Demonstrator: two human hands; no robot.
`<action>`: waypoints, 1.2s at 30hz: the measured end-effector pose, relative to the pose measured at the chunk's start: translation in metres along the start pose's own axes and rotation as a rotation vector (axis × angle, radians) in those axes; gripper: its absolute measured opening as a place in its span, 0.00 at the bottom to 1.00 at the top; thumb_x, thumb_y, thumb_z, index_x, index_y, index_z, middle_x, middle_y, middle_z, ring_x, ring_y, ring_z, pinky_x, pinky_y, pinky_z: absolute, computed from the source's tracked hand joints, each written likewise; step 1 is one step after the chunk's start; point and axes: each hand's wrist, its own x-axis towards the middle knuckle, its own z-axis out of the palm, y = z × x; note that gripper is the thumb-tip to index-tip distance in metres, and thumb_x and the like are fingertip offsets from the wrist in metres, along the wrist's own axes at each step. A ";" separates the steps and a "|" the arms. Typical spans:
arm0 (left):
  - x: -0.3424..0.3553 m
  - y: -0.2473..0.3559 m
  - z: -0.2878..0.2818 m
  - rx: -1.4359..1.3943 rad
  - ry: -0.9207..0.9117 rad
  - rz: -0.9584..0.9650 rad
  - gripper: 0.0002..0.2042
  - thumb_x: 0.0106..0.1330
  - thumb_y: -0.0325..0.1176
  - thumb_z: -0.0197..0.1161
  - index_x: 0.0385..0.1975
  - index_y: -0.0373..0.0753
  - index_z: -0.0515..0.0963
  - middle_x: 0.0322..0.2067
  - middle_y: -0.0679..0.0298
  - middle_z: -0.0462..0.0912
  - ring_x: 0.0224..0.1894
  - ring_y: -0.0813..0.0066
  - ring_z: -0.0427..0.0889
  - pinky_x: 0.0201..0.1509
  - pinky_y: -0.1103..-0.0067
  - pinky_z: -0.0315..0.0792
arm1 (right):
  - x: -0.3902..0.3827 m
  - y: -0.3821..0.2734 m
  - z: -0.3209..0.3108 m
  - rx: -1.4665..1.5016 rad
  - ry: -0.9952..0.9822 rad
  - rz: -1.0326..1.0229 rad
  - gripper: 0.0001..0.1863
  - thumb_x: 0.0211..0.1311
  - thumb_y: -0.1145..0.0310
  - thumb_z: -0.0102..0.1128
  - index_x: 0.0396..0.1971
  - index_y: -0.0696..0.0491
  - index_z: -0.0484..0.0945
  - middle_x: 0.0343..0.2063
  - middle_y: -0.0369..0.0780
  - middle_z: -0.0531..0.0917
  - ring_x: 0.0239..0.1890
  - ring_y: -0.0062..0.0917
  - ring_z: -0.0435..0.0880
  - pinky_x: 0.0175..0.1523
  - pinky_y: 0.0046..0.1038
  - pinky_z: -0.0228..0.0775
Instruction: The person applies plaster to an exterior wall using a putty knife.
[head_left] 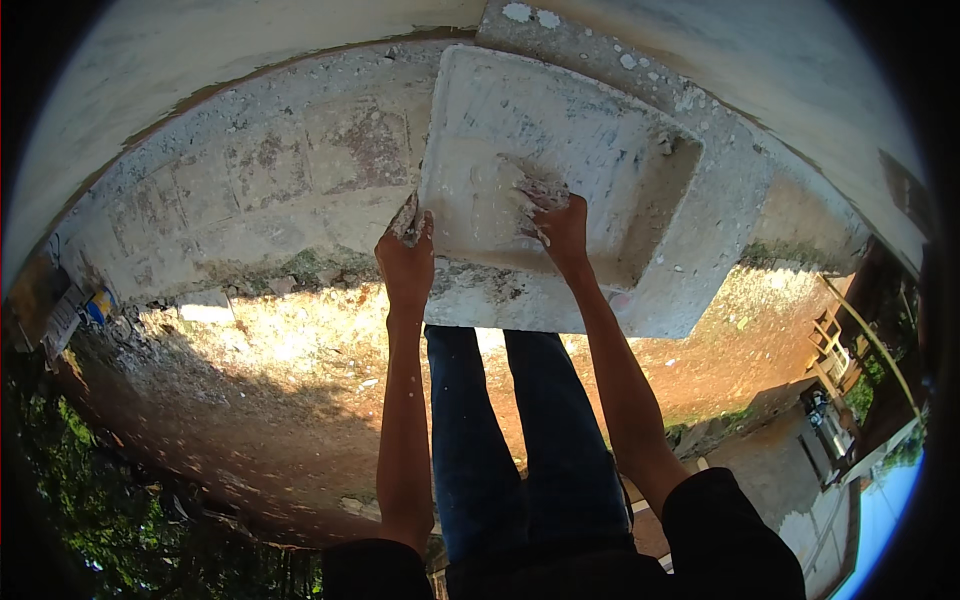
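**A:** Starting with the largest items, where do we locate the work?

**B:** We locate it beside the wall [250, 65], at the concrete ledge [300, 215]. The pale rectangular tray [605, 140] lies on a grey slab [690, 290], in front of the legs [475, 440].

**A:** What stage do we assign?

**B:** We judge it as partway. Pale, wet-looking material [468, 190] covers the left part of the tray floor, and bluish streaks show beyond it. We cannot confirm the depth or the consistency.

**A:** How do we record the hands?

**B:** The left hand [406, 260] steadies the tray: its fingers appear closed about the left rim. The right hand [556, 212] is inside the tray at the material; its fingers are coated and blurred, so we cannot tell how wide they are or whether they hold any.

**A:** What remains?

**B:** In our judgement, further working of the material, then cleaning of both hands, since residue coats the left fingers too.
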 end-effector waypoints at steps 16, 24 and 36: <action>0.012 -0.010 -0.001 0.049 -0.055 0.119 0.14 0.59 0.33 0.64 0.38 0.28 0.78 0.31 0.53 0.84 0.32 0.77 0.77 0.40 0.75 0.71 | -0.007 -0.034 0.037 -0.292 -0.079 -0.256 0.14 0.39 0.81 0.60 0.32 0.66 0.78 0.28 0.44 0.83 0.30 0.22 0.79 0.37 0.25 0.71; 0.012 -0.008 -0.003 0.045 -0.044 0.166 0.15 0.57 0.33 0.66 0.40 0.29 0.78 0.32 0.52 0.84 0.32 0.72 0.80 0.40 0.74 0.72 | -0.001 -0.042 0.043 -0.197 -0.224 -0.145 0.13 0.39 0.81 0.61 0.30 0.66 0.77 0.27 0.44 0.83 0.28 0.21 0.78 0.35 0.25 0.71; 0.010 -0.001 -0.004 0.022 -0.102 0.168 0.16 0.58 0.33 0.66 0.42 0.30 0.78 0.36 0.50 0.83 0.37 0.68 0.82 0.43 0.73 0.72 | 0.008 -0.017 0.021 0.155 -0.141 -0.046 0.10 0.43 0.85 0.60 0.29 0.67 0.73 0.25 0.40 0.78 0.23 0.17 0.73 0.27 0.23 0.68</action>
